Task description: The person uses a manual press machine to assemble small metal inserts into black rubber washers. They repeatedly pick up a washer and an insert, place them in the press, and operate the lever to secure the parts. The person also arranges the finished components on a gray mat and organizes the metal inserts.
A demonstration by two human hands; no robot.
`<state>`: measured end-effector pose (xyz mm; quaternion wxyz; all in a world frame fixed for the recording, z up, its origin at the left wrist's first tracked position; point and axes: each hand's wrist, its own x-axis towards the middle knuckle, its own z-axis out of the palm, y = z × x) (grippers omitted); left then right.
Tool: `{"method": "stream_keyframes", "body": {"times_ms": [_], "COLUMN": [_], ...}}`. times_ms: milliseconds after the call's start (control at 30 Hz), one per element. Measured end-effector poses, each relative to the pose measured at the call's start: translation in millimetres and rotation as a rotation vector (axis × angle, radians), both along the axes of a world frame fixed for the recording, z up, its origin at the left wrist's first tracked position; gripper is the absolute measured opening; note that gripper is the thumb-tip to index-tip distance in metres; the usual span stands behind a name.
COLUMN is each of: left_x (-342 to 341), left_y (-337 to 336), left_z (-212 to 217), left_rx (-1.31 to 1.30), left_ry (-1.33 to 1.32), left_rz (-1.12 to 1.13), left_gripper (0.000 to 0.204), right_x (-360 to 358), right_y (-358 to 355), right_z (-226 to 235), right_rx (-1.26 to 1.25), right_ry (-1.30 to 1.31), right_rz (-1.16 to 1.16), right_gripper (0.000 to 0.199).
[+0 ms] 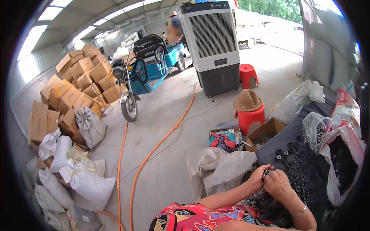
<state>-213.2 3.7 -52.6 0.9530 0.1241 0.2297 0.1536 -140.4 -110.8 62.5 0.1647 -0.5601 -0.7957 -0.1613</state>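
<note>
My left hand (257,179) curls around a small round part (266,175) that is dark with a shiny metal look. Over the same part close the fingers of my right hand (279,186), so much of it is hidden and its exact kind cannot be made out. Just beyond my hands, several black ring-shaped parts (295,166) lie on a dark cloth (269,153), some with metal centres. A clear plastic bag of small metal pieces (314,133) sits at the cloth's right side. Beside it, a red and white sack (334,140) gapes open on dark contents.
A cardboard box (274,126) and a red stool (251,119) bearing a brown hat (248,101) stand ahead. Farther off are an air cooler (210,42), a blue cargo tricycle (142,75) and a person. Orange hoses (154,142) cross the floor; cartons (81,69) and sacks (90,184) pile up left.
</note>
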Motion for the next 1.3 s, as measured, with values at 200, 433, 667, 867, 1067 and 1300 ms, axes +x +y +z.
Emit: {"method": "stream_keyframes", "body": {"times_ms": [200,433,667,867,1067,1300], "left_x": [-2.5,-9.6,-3.3,-11.6,-5.6,-1.8], "left_y": [-23.8,-28.7,-26.4,10.3,13.0,2.6], "left_z": [7.3,19.0,19.1,18.9,23.3,19.2], "left_rx": [-0.096,-0.016,0.133,-0.118,-0.239,-0.218], "left_ry": [-0.141,-0.096,-0.085,-0.044,0.037,0.032], "left_rz": [-0.177,-0.134,-0.138,-0.079,-0.007,-0.080], "left_gripper": [0.018,0.024,0.026,0.026,0.033,0.027], "right_x": [11.0,10.4,26.3,79.2,151.9,180.4], "right_y": [-1.1,-1.2,-4.2,11.2,12.8,40.6], "right_z": [-7.9,-8.5,-13.5,-9.5,-10.6,-39.2], "right_rx": [0.088,-0.082,-0.025,0.127,0.032,-0.102], "right_ry": [0.507,0.864,0.751,0.903,0.793,0.573], "right_rz": [-0.246,-0.338,-0.320,-0.400,-0.625,-0.673], "right_gripper": [0.024,0.022,0.019,0.014,0.025,0.024]}}
